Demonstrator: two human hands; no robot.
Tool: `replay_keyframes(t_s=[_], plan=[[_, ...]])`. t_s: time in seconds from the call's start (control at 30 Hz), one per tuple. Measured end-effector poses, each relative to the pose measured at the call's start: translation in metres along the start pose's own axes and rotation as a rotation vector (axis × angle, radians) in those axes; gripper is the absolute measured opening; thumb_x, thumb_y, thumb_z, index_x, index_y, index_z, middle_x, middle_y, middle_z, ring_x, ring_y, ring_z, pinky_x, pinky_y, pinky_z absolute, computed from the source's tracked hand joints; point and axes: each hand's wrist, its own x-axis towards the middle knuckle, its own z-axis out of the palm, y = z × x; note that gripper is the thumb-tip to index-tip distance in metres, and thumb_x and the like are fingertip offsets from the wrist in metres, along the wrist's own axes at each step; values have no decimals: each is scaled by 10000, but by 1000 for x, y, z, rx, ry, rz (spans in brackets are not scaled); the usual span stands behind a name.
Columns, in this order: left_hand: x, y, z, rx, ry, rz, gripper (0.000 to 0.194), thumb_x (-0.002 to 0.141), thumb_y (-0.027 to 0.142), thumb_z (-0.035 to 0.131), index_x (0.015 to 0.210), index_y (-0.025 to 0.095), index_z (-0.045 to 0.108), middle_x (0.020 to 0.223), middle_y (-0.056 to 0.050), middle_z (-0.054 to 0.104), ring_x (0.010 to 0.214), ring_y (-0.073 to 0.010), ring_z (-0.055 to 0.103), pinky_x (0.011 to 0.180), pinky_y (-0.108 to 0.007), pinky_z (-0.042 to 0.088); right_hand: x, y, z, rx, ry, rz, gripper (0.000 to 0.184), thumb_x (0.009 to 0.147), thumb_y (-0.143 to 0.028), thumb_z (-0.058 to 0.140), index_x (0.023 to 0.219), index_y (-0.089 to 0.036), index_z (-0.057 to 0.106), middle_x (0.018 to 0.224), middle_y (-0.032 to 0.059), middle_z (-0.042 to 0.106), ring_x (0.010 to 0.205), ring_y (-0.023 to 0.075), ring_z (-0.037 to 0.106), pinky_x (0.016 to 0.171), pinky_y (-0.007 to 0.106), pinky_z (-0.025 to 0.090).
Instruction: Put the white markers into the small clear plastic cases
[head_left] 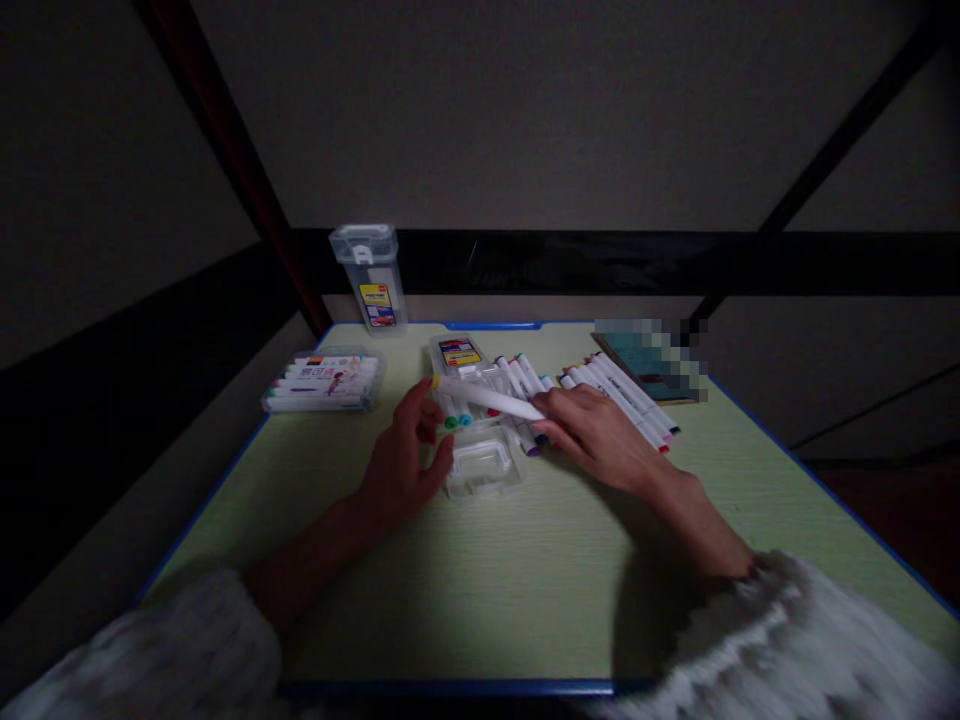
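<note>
Touching the yellow end of the white marker (491,398), my left hand (405,435) keeps no grip, thumb spread away; the long axis slopes down rightward across the clear case (484,487) to my right hand (596,430), fingers pinching its other end.

Your long white marker (491,398) is showing a yellow end (435,382); the pale green, finely streaked rectangular tabletop (450,590) is showing blue edging (450,688); you're wearing fluffy off-white sleeves (817,640).

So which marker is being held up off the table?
The white marker with the yellow end, its far end gripped in the right hand. That sets it apart: the other markers lie loose on the table or in plastic cases.
</note>
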Motion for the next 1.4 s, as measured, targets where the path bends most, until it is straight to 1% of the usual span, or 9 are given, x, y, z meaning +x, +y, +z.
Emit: replay_keyframes(t_s=[0.17,0.33,0.5,0.67,0.87,1.03,1.23,1.4], plan=[[-1,-2,1,-24,7,-21,662,781,153,532,1339,260,193,911,-4,515,687,-93,498,617,-216,454,0,0,-1,3,22,0,439,952,-434,224,885,-165,564,745,63,619,662,176,529,623,296,377],[0,-2,2,-46,-1,-14,660,785,142,522,1345,253,189,896,-2,512,667,-89,493,600,-216,448,-1,-1,0,6,49,-6,414,952,-419,246,895,-163,566,752,67,631,663,181,537,632,300,384],[1,0,2,-80,-16,-16,665,786,119,516,1347,242,181,842,16,505,654,-84,492,602,-210,443,-1,-1,-1,9,71,-13,392,950,-403,272,902,-151,568,764,75,639,667,183,547,636,301,388],[1,0,3,-108,-34,-36,664,796,116,504,1347,249,158,811,26,502,642,-82,483,593,-206,432,-1,-2,-2,51,87,-7,370,948,-397,298,911,-155,574,752,62,637,657,173,543,625,296,387],[2,1,3,-118,-27,-32,671,785,91,502,1348,250,175,782,37,491,630,-76,482,580,-192,422,-3,-3,-2,89,106,-7,310,933,-373,372,912,-146,582,761,58,643,670,165,548,631,291,394],[3,0,4,-121,-24,-21,678,778,84,510,1349,249,184,763,43,488,616,-75,481,564,-184,419,-3,-2,0,91,112,-15,333,938,-380,356,906,-143,588,758,59,644,663,162,546,619,292,393],[2,-2,4,-119,-37,-26,676,780,84,509,1346,250,179,773,43,490,617,-72,482,562,-179,420,-2,-1,1,70,96,-12,370,943,-393,326,899,-138,591,753,65,644,655,164,543,618,293,396],[1,-2,4,-105,-46,-54,663,783,92,511,1341,244,185,775,41,491,621,-75,483,566,-183,422,-1,-1,2,62,49,5,392,946,-400,305,917,-132,590,766,74,648,658,167,546,623,292,395]])
